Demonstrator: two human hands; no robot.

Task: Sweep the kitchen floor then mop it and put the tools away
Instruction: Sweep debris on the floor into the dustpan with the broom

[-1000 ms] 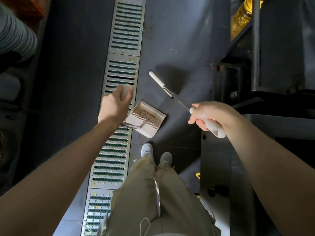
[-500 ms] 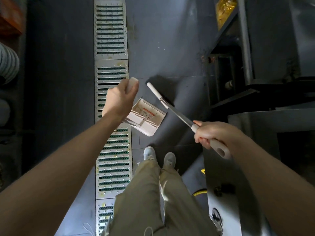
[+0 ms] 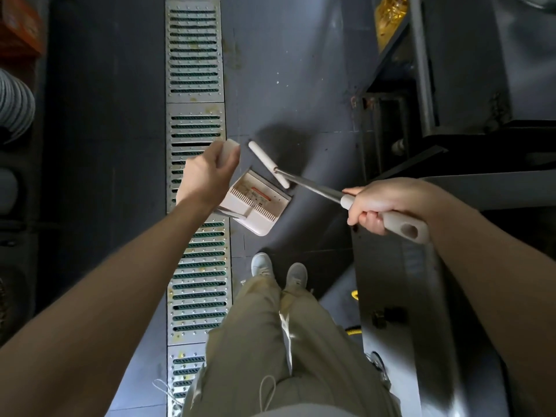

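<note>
The left hand (image 3: 207, 176) grips the dustpan (image 3: 255, 203) handle; the pan rests beside the drain grate (image 3: 195, 70). The right hand (image 3: 379, 206) grips the broom (image 3: 304, 182) handle, head at the pan's far edge. Advisable: hold the pan flat, sweep short strokes inward.

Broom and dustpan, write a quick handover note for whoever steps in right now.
Left hand grips the dustpan handle; the dustpan sits low by the floor drain grate.
Right hand grips the broom handle; the broom head is at the dustpan's mouth.
Done: cannot tell how much is swept.
Left: finish sweeping, mop, put the tools away. No mop in view.
</note>
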